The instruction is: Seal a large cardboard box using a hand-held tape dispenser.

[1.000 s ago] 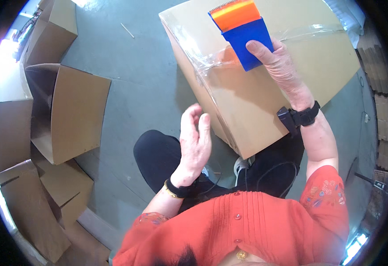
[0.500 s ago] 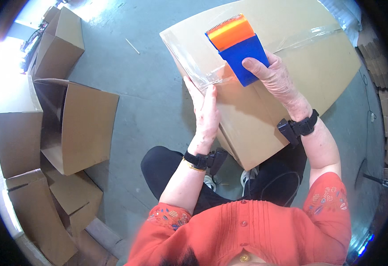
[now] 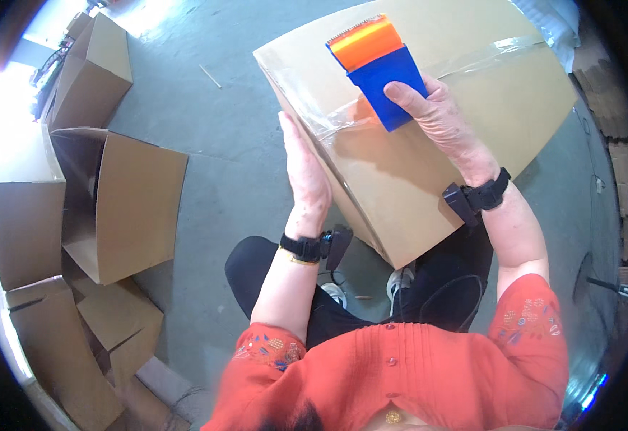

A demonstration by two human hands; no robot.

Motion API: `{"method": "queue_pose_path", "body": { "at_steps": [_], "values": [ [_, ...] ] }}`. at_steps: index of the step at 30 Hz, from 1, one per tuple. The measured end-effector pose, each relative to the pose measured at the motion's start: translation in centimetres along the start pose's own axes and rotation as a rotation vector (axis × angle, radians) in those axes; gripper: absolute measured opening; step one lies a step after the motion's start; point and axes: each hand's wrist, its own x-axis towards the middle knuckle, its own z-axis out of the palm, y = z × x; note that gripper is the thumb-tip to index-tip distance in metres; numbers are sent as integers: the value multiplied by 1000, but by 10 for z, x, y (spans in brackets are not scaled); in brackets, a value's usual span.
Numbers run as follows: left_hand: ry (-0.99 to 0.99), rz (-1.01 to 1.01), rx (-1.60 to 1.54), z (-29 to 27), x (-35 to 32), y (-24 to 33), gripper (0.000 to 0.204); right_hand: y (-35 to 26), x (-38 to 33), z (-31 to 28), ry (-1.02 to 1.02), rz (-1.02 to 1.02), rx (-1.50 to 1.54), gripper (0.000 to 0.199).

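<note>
A large closed cardboard carton (image 3: pixel 504 133) stands in front of me, with clear tape (image 3: pixel 342 118) stuck across its top and over its left edge. My right hand (image 3: pixel 452 133) grips a blue and orange tape dispenser (image 3: pixel 393 79) above the carton, thumb on its blue body. The dispenser's serrated edge points up and away from me. Against the carton's left side, my left hand (image 3: pixel 306 172) lies flat with its fingers stretched out; nothing is in it.
Open cardboard boxes (image 3: pixel 138 205) crowd the left side, another box (image 3: pixel 95 72) behind them. Stacked flat cardboard (image 3: pixel 601 100) and clear plastic wrap (image 3: pixel 554 29) are at the right and far right. A thin stick (image 3: pixel 210 76) lies on the grey floor (image 3: pixel 220 129).
My left hand has slid off the carton's top edge and down to its left side, its thumb no longer over the tape. The right hand with the dispenser has barely moved.
</note>
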Motion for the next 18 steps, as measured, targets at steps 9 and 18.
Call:
{"method": "queue_pose_path", "body": {
  "at_steps": [9,18],
  "values": [
    [117,24,396,-10,17,-17,73,-6,2,0,29,19,89,43],
    [-68,-57,241,1,25,-7,78,-12,-5,3,-23,34,84,43]
  ]
}}
